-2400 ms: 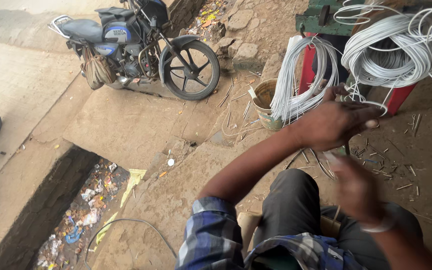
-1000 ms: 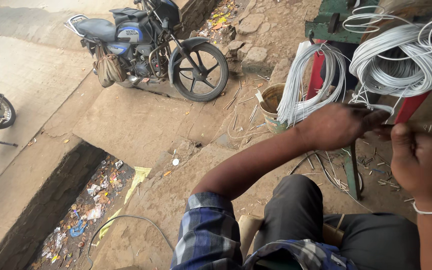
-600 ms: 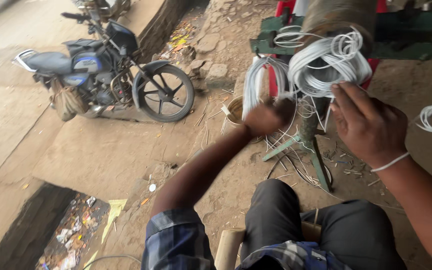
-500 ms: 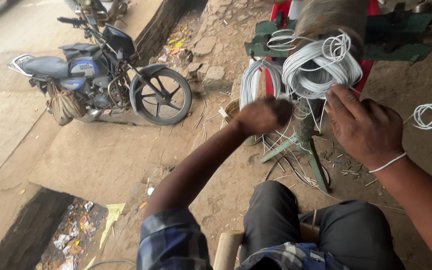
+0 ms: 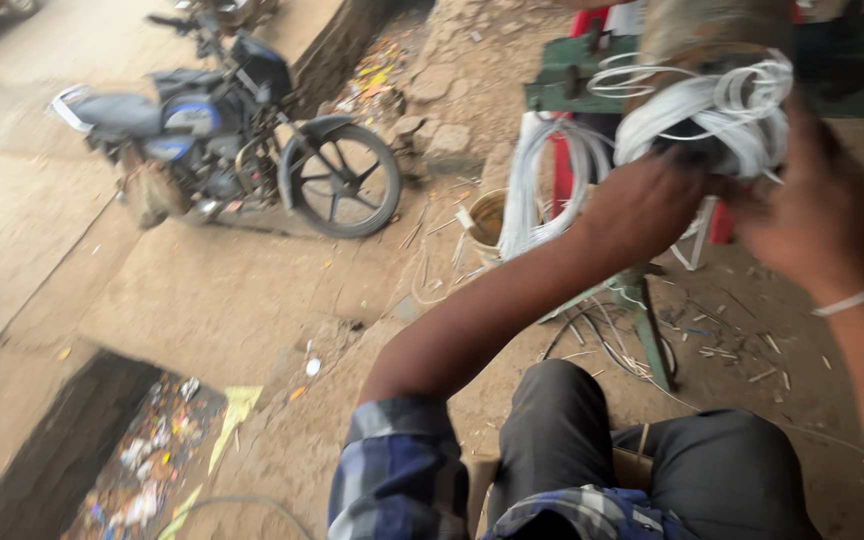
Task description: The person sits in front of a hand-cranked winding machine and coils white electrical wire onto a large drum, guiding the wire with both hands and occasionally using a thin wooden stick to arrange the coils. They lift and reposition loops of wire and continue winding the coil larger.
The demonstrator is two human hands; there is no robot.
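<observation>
Both hands reach forward to the white wire coil [image 5: 722,115] hanging on the green stand [image 5: 572,85]: left hand [image 5: 642,205] grips its lower edge, right hand [image 5: 812,215] apparently curled against its right side, blurred.

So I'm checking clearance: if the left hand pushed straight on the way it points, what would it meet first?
Probably the white wire coil; the left hand already looks against its lower edge, though blur hides exact contact.

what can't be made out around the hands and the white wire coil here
Head view only:
- Left hand fingers: tucked behind the white wire coil, grip unseen.
- Right hand: motion-blurred, contact with the coil unclear.
- Green stand: top cut off by the frame edge.
- Bucket: contents hidden behind hanging wire.
</observation>
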